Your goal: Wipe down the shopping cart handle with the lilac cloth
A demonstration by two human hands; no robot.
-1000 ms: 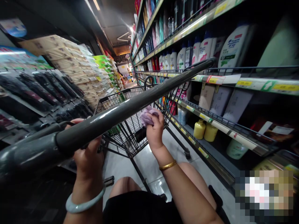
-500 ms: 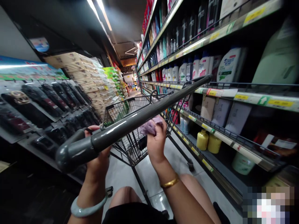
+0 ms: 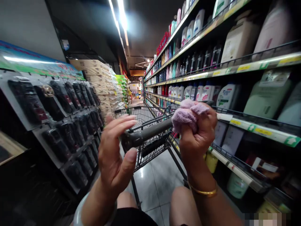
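Observation:
A dark grey shopping cart (image 3: pixel 150 153) stands in front of me, its handlebar (image 3: pixel 155 130) running across between my hands. My right hand (image 3: pixel 199 131) is closed round a crumpled purple cloth (image 3: pixel 184 117) at the bar's right part, and the cloth bulges out between thumb and fingers. Whether it touches the bar there I cannot tell. My left hand (image 3: pixel 115 150) is off the bar, just beside its left end, with fingers stretched and the thumb apart; nothing is in it. The fingertips are slightly blurred.
Shelves of shampoo bottles (image 3: pixel 204 92) and pump bottles line the right side. Packaged belts or slippers, dark in plastic, hang on a display rack (image 3: pixel 58 125) at left. Behind it rise stacked cartons (image 3: pixel 98 81). Tiled floor (image 3: pixel 157 179) shows under the cart.
My left hand has come off the handlebar and opened. The right hand with the purple cloth has risen from below the bar to its right part. My view has levelled and the handlebar sits farther off.

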